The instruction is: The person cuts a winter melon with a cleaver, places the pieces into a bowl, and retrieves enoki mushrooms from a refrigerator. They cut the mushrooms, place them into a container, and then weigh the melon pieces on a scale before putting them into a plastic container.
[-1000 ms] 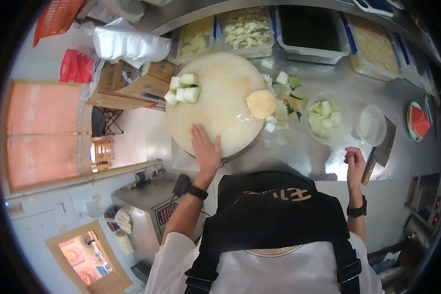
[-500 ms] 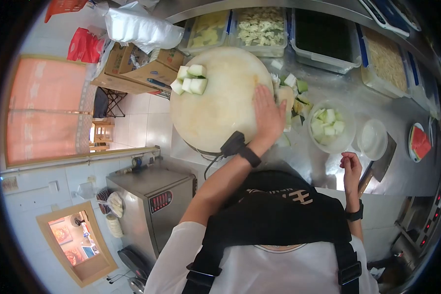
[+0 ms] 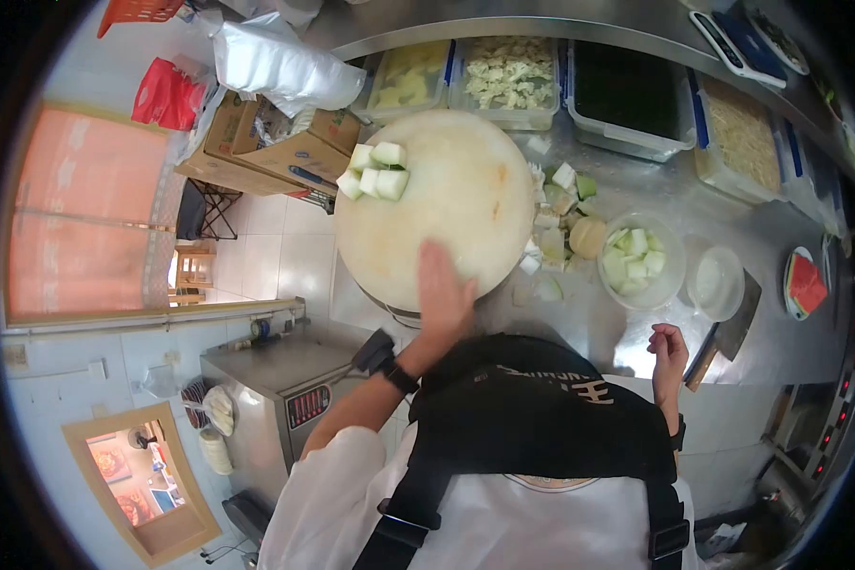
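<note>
A thick round chopping board (image 3: pixel 446 209) stands on the steel counter. My left hand (image 3: pixel 444 296) lies on its near edge, fingers stretched out and pointing away from me, holding nothing. Several white chunks with green skin (image 3: pixel 375 171) sit at the board's far left. Off its right side lies a heap of vegetable scraps (image 3: pixel 565 204). My right hand (image 3: pixel 669 354) hovers near the counter's front edge with its fingers curled in and nothing showing in them. Closest to it are a cleaver (image 3: pixel 734 328) and a clear bowl (image 3: pixel 675 285) of pale green chunks.
Another clear bowl (image 3: pixel 734 294) stands beside the full one. Farther right is a plate with a red watermelon slice (image 3: pixel 806 285). Lidless food tubs (image 3: pixel 627 142) line the back under a steel shelf (image 3: pixel 541 21). A cardboard box (image 3: pixel 228 142) is at the left.
My left hand has slid across the board, from its right side to the near edge. The right hand has shifted slightly left and down in view. The camera view has tilted a little.
</note>
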Motion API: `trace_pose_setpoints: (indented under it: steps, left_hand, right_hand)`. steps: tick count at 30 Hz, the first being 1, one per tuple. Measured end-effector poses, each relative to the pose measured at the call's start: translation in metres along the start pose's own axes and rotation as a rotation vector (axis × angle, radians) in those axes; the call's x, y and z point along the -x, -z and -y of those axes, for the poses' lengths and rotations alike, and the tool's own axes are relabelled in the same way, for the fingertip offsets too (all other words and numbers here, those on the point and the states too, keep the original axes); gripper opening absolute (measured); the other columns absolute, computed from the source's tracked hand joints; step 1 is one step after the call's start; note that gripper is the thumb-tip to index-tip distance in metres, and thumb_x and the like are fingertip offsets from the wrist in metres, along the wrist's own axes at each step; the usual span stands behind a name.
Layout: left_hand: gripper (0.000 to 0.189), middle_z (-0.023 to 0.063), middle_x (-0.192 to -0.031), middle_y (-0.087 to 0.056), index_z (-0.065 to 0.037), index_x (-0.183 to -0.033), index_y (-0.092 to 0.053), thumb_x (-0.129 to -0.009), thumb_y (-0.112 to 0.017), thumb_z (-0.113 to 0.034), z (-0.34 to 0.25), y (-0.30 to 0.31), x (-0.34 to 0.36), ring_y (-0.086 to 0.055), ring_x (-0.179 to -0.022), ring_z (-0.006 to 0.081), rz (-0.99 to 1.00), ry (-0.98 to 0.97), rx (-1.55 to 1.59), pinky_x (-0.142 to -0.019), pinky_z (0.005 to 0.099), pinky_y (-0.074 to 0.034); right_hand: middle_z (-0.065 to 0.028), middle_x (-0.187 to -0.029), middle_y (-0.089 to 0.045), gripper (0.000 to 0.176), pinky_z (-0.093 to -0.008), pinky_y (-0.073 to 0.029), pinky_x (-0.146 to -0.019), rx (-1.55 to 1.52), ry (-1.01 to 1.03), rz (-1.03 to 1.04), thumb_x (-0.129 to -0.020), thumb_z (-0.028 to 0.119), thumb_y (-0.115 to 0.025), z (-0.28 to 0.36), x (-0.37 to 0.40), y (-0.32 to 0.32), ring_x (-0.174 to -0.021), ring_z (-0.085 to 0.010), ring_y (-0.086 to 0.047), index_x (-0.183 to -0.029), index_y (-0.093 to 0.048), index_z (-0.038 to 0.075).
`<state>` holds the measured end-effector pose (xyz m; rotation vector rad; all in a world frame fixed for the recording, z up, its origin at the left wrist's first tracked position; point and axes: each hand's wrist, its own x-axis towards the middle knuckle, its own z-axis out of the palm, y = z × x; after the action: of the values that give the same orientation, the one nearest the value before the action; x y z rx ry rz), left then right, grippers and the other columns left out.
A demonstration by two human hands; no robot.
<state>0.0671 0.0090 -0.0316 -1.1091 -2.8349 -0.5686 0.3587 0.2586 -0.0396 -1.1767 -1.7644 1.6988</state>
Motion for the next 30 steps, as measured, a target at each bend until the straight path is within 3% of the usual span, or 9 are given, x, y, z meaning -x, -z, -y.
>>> trace_pose_setpoints:
  steps: [3,6,9,16,18,20,23,26,30]
  left_hand:
    - [0.083,0.0361,-0.139,-0.021,0.017,-0.133,-0.022,-0.077,-0.065,-0.026,-0.003,0.002,0.013,-0.019,-0.132,0.0469,0.069,0.152,-0.065,-0.11,0.05,-0.015]
    - [0.084,0.0331,-0.141,-0.021,0.015,-0.134,-0.022,-0.077,-0.066,-0.03,-0.031,-0.028,-0.013,-0.019,-0.133,0.0436,-0.036,-0.114,0.038,-0.11,0.0488,-0.017]
    - [0.08,0.0287,-0.142,-0.023,0.013,-0.135,-0.02,-0.08,-0.062,-0.027,-0.084,-0.044,-0.042,-0.022,-0.134,0.0384,0.049,-0.064,0.144,-0.109,0.0483,-0.019]
    - [0.019,0.0086,-0.127,-0.053,-0.012,-0.097,-0.07,-0.081,-0.063,-0.019,-0.07,-0.002,-0.061,-0.038,-0.126,0.0314,0.157,-0.307,0.546,-0.104,0.0446,-0.026]
    - [0.029,0.0111,-0.128,-0.052,-0.009,-0.104,-0.066,-0.076,-0.067,-0.017,-0.038,0.025,-0.042,-0.038,-0.126,0.0319,-0.041,-0.322,0.338,-0.103,0.0468,-0.028]
    - [0.04,0.0164,-0.131,-0.047,-0.009,-0.114,-0.061,-0.075,-0.066,-0.017,0.004,0.039,-0.019,-0.036,-0.127,0.0341,-0.229,-0.147,0.425,-0.104,0.048,-0.026]
    - [0.059,0.028,-0.137,-0.033,0.008,-0.132,-0.034,-0.085,-0.057,-0.018,0.089,0.025,0.033,-0.027,-0.13,0.042,-0.481,0.228,0.329,-0.107,0.0509,-0.019]
    - [0.051,0.0276,-0.137,-0.031,0.01,-0.131,-0.032,-0.094,-0.044,-0.023,0.136,0.012,0.049,-0.031,-0.128,0.0366,-0.388,0.841,0.687,-0.106,0.0423,-0.024]
    - [0.049,0.0216,-0.131,-0.038,0.008,-0.129,-0.03,-0.096,-0.037,-0.027,0.151,0.012,0.038,-0.043,-0.114,0.0298,-0.206,0.715,1.198,-0.095,0.0396,-0.036]
  right_hand:
    - [-0.0003,-0.075,-0.052,0.013,-0.0203,-0.043,-0.063,0.014,-0.007,0.028,-0.092,0.005,-0.046,-0.004,0.007,-0.011,-0.069,-0.0068,-0.049,-0.096,-0.058,0.002]
    - [-0.0003,-0.076,-0.052,0.013,-0.0205,-0.044,-0.063,-0.004,-0.006,0.087,-0.092,0.005,-0.046,0.001,0.005,-0.025,-0.069,-0.007,-0.05,-0.096,-0.057,0.001]
    - [-0.0009,-0.077,-0.052,0.012,-0.0215,-0.044,-0.065,-0.006,0.053,0.141,-0.092,0.005,-0.047,0.02,-0.01,-0.043,-0.071,-0.0075,-0.05,-0.096,-0.057,0.001]
    - [-0.0151,-0.095,-0.057,0.022,-0.0345,-0.046,-0.077,0.201,0.494,0.342,-0.081,0.001,-0.052,0.096,-0.117,-0.162,-0.09,-0.0248,-0.056,-0.102,-0.058,0.001]
    - [-0.0207,-0.107,-0.054,0.027,-0.0418,-0.044,-0.085,0.46,0.684,0.333,-0.083,0.011,-0.052,0.105,-0.152,-0.214,-0.097,-0.0325,-0.054,-0.108,-0.056,0.0]
    - [-0.0267,-0.117,-0.049,0.04,-0.0477,-0.039,-0.092,0.779,0.794,0.367,-0.086,0.026,-0.052,0.075,-0.197,-0.266,-0.106,-0.0403,-0.049,-0.116,-0.052,0.0]
    - [-0.0263,-0.127,-0.041,0.066,-0.0502,-0.037,-0.095,0.763,0.423,0.152,-0.082,0.041,-0.055,0.03,-0.234,-0.33,-0.115,-0.0451,-0.042,-0.128,-0.037,-0.005]
    - [-0.0282,-0.129,-0.037,0.08,-0.0517,-0.034,-0.098,0.781,0.156,0.159,-0.083,0.045,-0.053,0.112,-0.166,-0.313,-0.12,-0.0471,-0.036,-0.135,-0.02,-0.007]
    - [-0.0251,-0.128,-0.04,0.074,-0.0538,-0.035,-0.095,0.773,0.174,0.093,-0.082,0.043,-0.054,0.087,-0.158,-0.317,-0.119,-0.0434,-0.038,-0.132,-0.027,-0.005]
